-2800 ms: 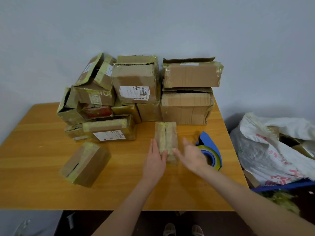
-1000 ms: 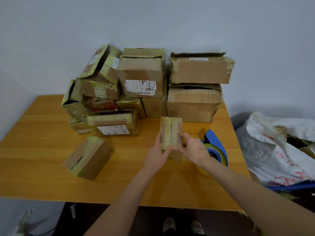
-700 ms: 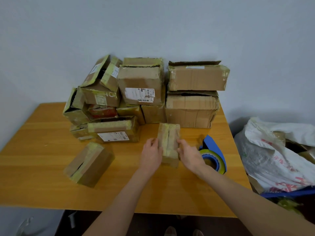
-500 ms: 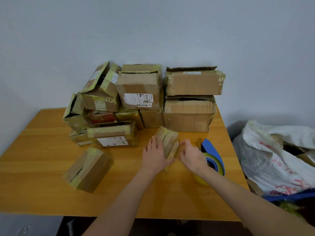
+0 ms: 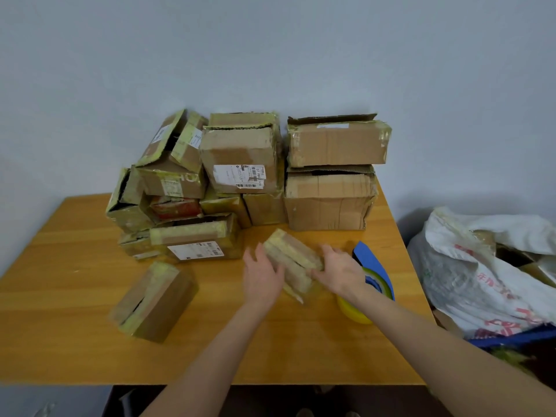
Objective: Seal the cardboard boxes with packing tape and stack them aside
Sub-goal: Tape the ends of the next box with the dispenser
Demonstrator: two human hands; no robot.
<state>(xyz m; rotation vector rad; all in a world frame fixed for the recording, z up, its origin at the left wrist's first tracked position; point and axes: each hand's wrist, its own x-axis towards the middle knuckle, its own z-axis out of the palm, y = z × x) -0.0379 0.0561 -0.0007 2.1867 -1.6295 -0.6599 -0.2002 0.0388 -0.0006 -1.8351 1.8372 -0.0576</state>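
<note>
A small taped cardboard box (image 5: 291, 260) lies slanted on the wooden table (image 5: 60, 296), its far end pointing up-left. My left hand (image 5: 262, 275) lies flat against its left side with straight fingers. My right hand (image 5: 340, 270) holds its right end, fingers curled over the top edge. A blue tape dispenser (image 5: 371, 264) with a yellow roll sits just right of my right hand, partly hidden by the wrist. Another small taped box (image 5: 153, 302) stands on the table to the left.
A pile of taped cardboard boxes (image 5: 240, 164) stands at the back of the table against the grey wall; two larger boxes (image 5: 331, 182) are stacked at its right. A white sack (image 5: 481, 272) of cardboard sits off the table's right edge.
The small box has turned from lengthwise to slanted, its far end swinging left. Both hands stayed on it and moved with it.
</note>
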